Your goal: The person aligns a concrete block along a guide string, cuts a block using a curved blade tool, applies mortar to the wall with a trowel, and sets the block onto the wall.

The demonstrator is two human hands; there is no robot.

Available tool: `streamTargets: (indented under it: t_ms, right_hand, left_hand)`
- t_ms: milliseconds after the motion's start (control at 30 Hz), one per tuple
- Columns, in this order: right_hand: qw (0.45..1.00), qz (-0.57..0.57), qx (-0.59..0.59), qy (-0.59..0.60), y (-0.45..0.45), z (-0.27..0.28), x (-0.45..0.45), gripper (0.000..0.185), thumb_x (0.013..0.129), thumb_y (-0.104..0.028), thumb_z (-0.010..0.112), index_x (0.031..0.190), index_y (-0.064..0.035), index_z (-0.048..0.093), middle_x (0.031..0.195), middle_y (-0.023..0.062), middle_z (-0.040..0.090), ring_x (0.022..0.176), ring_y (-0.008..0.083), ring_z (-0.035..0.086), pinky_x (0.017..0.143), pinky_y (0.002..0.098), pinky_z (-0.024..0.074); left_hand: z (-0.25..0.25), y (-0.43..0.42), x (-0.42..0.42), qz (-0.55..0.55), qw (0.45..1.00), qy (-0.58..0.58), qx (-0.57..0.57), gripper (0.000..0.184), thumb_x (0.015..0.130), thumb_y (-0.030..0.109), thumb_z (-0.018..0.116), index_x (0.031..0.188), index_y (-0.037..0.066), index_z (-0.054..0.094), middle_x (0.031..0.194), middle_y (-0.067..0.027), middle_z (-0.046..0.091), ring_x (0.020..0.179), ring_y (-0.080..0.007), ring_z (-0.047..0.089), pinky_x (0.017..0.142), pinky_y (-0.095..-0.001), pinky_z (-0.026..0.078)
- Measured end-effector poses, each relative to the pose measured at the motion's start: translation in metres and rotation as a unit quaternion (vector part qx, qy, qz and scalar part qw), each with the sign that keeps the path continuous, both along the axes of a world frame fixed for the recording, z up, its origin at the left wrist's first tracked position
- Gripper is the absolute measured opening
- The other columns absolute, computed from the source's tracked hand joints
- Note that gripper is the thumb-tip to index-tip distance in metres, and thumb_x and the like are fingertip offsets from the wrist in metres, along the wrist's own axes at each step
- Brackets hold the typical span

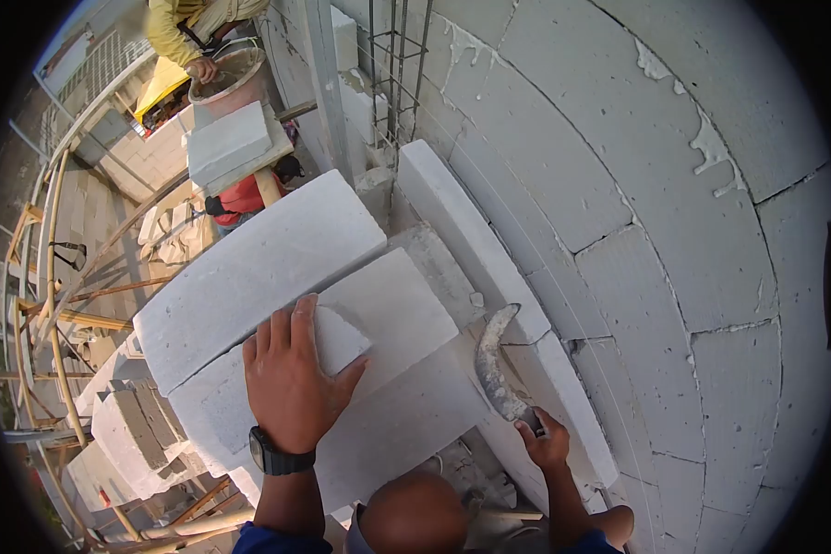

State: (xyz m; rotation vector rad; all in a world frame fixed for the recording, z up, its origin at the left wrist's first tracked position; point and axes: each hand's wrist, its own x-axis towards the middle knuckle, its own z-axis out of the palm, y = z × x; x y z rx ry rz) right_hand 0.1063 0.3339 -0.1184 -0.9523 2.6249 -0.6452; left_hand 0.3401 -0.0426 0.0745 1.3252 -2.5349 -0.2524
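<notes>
My left hand (293, 383), with a black watch on the wrist, grips a small cut piece of light concrete block (335, 340) between thumb and fingers. That piece rests on top of larger pale blocks. Alongside lies a long block (268, 268), and a second block (402, 305) is partly under the piece. In my right hand (547, 441) is a curved tool (497, 365) smeared with dried mortar, held by its lower end. Its tip reaches over the top of a low row of blocks (462, 231) by the wall.
A block wall (563, 166) with mortar drips rises on the right. Upright rebar (397, 74) stands at the back. A person in yellow (180, 32) reaches into a bucket (231, 83); another person in red (240, 198) is lower down. Bamboo scaffolding (55, 305) edges the left drop.
</notes>
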Motion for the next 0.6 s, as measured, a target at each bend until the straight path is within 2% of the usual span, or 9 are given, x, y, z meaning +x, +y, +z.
streamTargets:
  t_ms: [67, 167, 200, 233, 300, 433, 500, 567, 600]
  right_hand:
    - [1.000, 0.008, 0.003, -0.012, 0.040, 0.014, 0.011, 0.053, 0.078, -0.040, 0.090, 0.114, -0.0027, 0.075, 0.097, 0.0187, 0.077, 0.088, 0.0332, 0.077, 0.080, 0.0394, 0.0600]
    - [0.995, 0.086, 0.034, -0.038, 0.070, 0.036, 0.015, 0.052, 0.074, -0.043, 0.090, 0.110, -0.0084, 0.078, 0.102, 0.0157, 0.077, 0.097, 0.0345, 0.075, 0.085, 0.0423, 0.0590]
    - [0.984, 0.087, 0.138, -0.072, 0.072, 0.038, 0.014, 0.054, 0.075, -0.055, 0.085, 0.111, -0.0140, 0.079, 0.104, 0.0117, 0.078, 0.098, 0.0322, 0.075, 0.085, 0.0422, 0.0595]
    - [0.977, 0.129, 0.155, -0.074, 0.070, 0.036, 0.013, 0.055, 0.077, -0.058, 0.081, 0.111, -0.0151, 0.079, 0.103, 0.0109, 0.078, 0.098, 0.0317, 0.075, 0.085, 0.0428, 0.0593]
    - [0.955, 0.222, 0.182, -0.079, 0.053, 0.031, 0.011, 0.057, 0.080, -0.065, 0.075, 0.112, -0.0174, 0.079, 0.103, 0.0092, 0.078, 0.099, 0.0306, 0.074, 0.086, 0.0440, 0.0589]
    - [0.861, 0.438, 0.243, -0.086, -0.041, 0.046, 0.019, 0.053, 0.087, -0.062, 0.069, 0.112, -0.0162, 0.076, 0.102, 0.0087, 0.076, 0.099, 0.0313, 0.073, 0.085, 0.0461, 0.0571]
    - [0.837, 0.504, 0.201, -0.065, -0.083, 0.036, 0.033, 0.048, 0.086, -0.054, 0.073, 0.113, -0.0143, 0.075, 0.105, 0.0075, 0.073, 0.104, 0.0301, 0.070, 0.091, 0.0448, 0.0540]
    - [0.844, 0.533, 0.048, 0.040, -0.111, 0.001, 0.048, 0.045, 0.086, -0.045, 0.077, 0.115, -0.0115, 0.073, 0.108, 0.0080, 0.069, 0.112, 0.0289, 0.065, 0.098, 0.0437, 0.0482]
    - [0.861, 0.504, 0.008, 0.069, -0.119, -0.005, 0.056, 0.044, 0.086, -0.042, 0.077, 0.116, -0.0106, 0.072, 0.109, 0.0082, 0.068, 0.113, 0.0289, 0.063, 0.100, 0.0435, 0.0465]
  left_hand:
    - [-0.002, 0.002, -0.001, -0.007, 1.000, -0.005, -0.015, 0.090, 0.065, 0.041, 0.094, 0.138, 0.006, 0.056, 0.119, -0.0127, 0.063, 0.110, -0.0324, 0.061, 0.097, -0.0451, 0.046]
    - [-0.007, 0.004, -0.003, -0.011, 0.999, -0.006, -0.038, 0.093, 0.065, 0.052, 0.093, 0.138, 0.006, 0.058, 0.118, -0.0127, 0.065, 0.108, -0.0334, 0.062, 0.096, -0.0464, 0.049]
    - [-0.006, 0.005, -0.005, -0.009, 0.999, -0.012, -0.038, 0.093, 0.066, 0.055, 0.092, 0.137, 0.005, 0.058, 0.117, -0.0129, 0.065, 0.108, -0.0337, 0.063, 0.096, -0.0465, 0.049]
    - [-0.006, 0.006, -0.005, -0.005, 0.999, -0.019, -0.040, 0.094, 0.066, 0.057, 0.091, 0.137, 0.005, 0.058, 0.117, -0.0132, 0.065, 0.108, -0.0339, 0.063, 0.096, -0.0467, 0.049]
    - [-0.010, 0.005, -0.005, -0.016, 0.998, -0.024, -0.057, 0.096, 0.066, 0.062, 0.089, 0.138, 0.005, 0.058, 0.117, -0.0133, 0.066, 0.109, -0.0343, 0.063, 0.095, -0.0479, 0.049]
    - [-0.011, 0.008, -0.003, -0.013, 0.996, -0.036, -0.076, 0.097, 0.067, 0.062, 0.088, 0.139, 0.006, 0.058, 0.120, -0.0137, 0.067, 0.110, -0.0348, 0.064, 0.097, -0.0486, 0.050]
    - [-0.013, 0.007, -0.002, -0.016, 0.996, -0.034, -0.078, 0.096, 0.067, 0.061, 0.088, 0.140, 0.007, 0.057, 0.122, -0.0144, 0.068, 0.112, -0.0352, 0.065, 0.097, -0.0486, 0.050]
    - [-0.013, 0.007, -0.002, -0.018, 0.997, -0.035, -0.073, 0.095, 0.068, 0.060, 0.088, 0.140, 0.007, 0.057, 0.124, -0.0153, 0.068, 0.114, -0.0356, 0.065, 0.099, -0.0486, 0.050]
    - [-0.012, 0.008, -0.002, -0.016, 0.997, -0.038, -0.066, 0.094, 0.069, 0.060, 0.088, 0.140, 0.007, 0.057, 0.125, -0.0156, 0.068, 0.115, -0.0357, 0.065, 0.099, -0.0487, 0.050]
